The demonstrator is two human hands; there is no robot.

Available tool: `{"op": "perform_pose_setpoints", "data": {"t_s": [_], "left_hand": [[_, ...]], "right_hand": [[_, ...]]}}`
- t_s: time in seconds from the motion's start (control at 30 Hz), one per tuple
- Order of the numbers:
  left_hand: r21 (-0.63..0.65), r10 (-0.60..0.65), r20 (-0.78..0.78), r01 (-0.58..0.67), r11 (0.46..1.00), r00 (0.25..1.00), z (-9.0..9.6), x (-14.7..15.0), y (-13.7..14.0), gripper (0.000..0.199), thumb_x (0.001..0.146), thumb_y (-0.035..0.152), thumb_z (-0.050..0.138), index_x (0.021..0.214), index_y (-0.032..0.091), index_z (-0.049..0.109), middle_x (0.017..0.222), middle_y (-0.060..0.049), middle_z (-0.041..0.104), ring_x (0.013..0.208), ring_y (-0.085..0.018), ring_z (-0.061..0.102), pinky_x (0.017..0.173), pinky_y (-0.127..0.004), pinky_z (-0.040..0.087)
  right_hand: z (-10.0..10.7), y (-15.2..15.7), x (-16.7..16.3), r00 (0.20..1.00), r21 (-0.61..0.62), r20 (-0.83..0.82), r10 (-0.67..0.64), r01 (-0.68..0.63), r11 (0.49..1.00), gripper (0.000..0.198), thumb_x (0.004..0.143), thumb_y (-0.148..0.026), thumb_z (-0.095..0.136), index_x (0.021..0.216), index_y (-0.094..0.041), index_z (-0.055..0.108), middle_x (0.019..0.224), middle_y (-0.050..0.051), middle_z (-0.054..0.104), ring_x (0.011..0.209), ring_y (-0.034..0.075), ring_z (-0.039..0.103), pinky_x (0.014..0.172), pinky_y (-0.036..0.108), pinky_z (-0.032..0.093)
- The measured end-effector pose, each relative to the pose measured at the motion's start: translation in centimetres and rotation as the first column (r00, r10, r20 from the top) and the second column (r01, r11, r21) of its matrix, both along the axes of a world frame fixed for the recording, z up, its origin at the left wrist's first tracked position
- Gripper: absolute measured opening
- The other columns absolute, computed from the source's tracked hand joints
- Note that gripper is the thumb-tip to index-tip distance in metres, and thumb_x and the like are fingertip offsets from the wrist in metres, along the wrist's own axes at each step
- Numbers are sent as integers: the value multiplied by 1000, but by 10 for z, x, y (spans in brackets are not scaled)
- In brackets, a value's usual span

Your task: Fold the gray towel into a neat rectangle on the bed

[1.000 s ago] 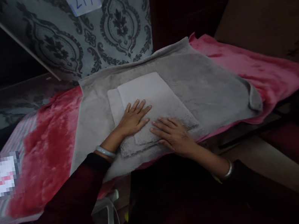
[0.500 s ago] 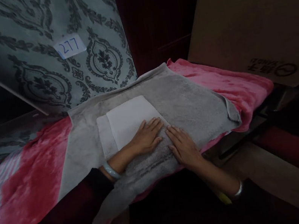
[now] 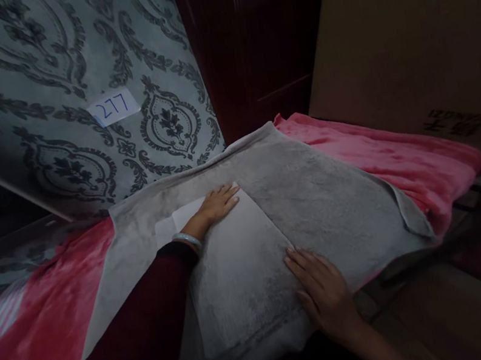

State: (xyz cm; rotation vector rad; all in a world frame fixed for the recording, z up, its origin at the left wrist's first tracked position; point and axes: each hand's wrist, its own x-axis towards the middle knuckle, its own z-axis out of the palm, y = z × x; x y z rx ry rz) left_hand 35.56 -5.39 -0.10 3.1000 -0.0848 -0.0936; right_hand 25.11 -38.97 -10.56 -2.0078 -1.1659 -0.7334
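Observation:
A folded pale grey towel-like cloth (image 3: 243, 278) lies flat on a larger grey blanket (image 3: 327, 202). My left hand (image 3: 219, 204) rests open near the far right corner of the folded cloth, fingers stretched out and pointing right. At the cloth's right edge, nearer to me, my right hand (image 3: 323, 289) lies open with its fingers flat and pointing forward. Neither hand grips anything. My left forearm covers part of the cloth's left side.
Pink fleece bedding (image 3: 378, 151) spreads beneath the grey blanket and shows at both sides. A patterned wall (image 3: 171, 124) carries a paper label reading 277 (image 3: 114, 107). Behind stand a dark red door (image 3: 248, 37) and, at right, a large cardboard box (image 3: 405, 35).
My left hand has slid away from me to the folded cloth's far corner. My right hand has moved nearer to me along its right edge. The camera view has tilted up slightly.

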Motion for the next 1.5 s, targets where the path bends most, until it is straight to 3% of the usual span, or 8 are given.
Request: {"op": "perform_pose_setpoints", "data": {"t_s": [0.17, 0.4, 0.53, 0.67, 0.8, 0.9, 1.1, 1.5], "left_hand": [[-42, 65, 28, -63, 997, 998, -8, 13, 19, 60, 104, 55, 23, 158, 31, 36, 163, -5, 39, 151, -23, 33, 122, -48, 27], [38, 135, 196, -145, 989, 971, 4, -3, 2, 56, 105, 51, 26, 149, 28, 52, 163, -9, 39, 154, -31, 26, 122, -59, 23], [15, 148, 167, -152, 988, 975, 15, -40, -13, 56, 104, 49, 32, 152, 23, 47, 168, -13, 26, 156, -32, 20, 122, -59, 21], [-108, 1, 26, 2, 994, 1000, 18, -101, -31, 59, 104, 49, 34, 157, 24, 38, 169, -13, 20, 157, -29, 17, 124, -57, 19], [-230, -93, 19, 95, 969, 995, 18, -154, -45, 57, 105, 49, 29, 160, 31, 31, 170, -7, 20, 157, -24, 16, 125, -55, 16], [-196, -77, 14, 78, 977, 997, 13, -170, -42, 57, 105, 46, 31, 160, 30, 31, 170, -8, 21, 157, -26, 16, 125, -57, 15], [-25, 105, 56, -103, 994, 993, -2, -147, -2, 62, 103, 52, 37, 160, 27, 32, 170, -11, 20, 157, -31, 13, 125, -60, 12], [-88, 299, -67, -304, 949, 952, -1, -97, 69, 60, 104, 51, 22, 161, 33, 25, 169, -2, 23, 157, -28, 17, 124, -59, 15]], "right_hand": [[2, -1, 1, 1000, 8, 29, 4, -4, 1000, 64, 100, -22, 45, 162, -21, 30, 146, 12, 57, 135, 30, 53, 107, 50, 46], [-1, 1, 3, 998, 15, 55, -4, 3, 1000, 61, 102, -22, 44, 162, -21, 29, 143, 13, 60, 133, 29, 55, 106, 49, 46], [5, -6, 3, 999, -5, 32, 24, -24, 1000, 56, 103, -23, 43, 158, -21, 36, 144, 13, 60, 135, 30, 53, 107, 52, 44], [37, 2, -12, 991, 14, 19, 133, -133, 991, 42, 101, -22, 46, 142, -22, 56, 137, 11, 64, 140, 31, 47, 113, 58, 38], [73, 45, -37, 893, -165, -17, 449, -446, 880, 35, 101, -25, 49, 131, -16, 64, 143, 15, 59, 137, 27, 49, 112, 48, 44], [79, 79, -52, 837, -367, -128, 531, -538, 759, 44, 99, -34, 59, 140, -18, 60, 151, 14, 53, 143, 29, 43, 116, 51, 39], [58, 89, -63, 859, -455, -149, 490, -500, 737, 55, 98, -37, 64, 150, -21, 51, 159, 10, 43, 149, 29, 34, 122, 48, 31], [55, 82, -60, 835, -444, -215, 506, -546, 711, 57, 100, -33, 58, 155, -26, 44, 164, 4, 33, 154, 24, 23, 126, 45, 25]]}}
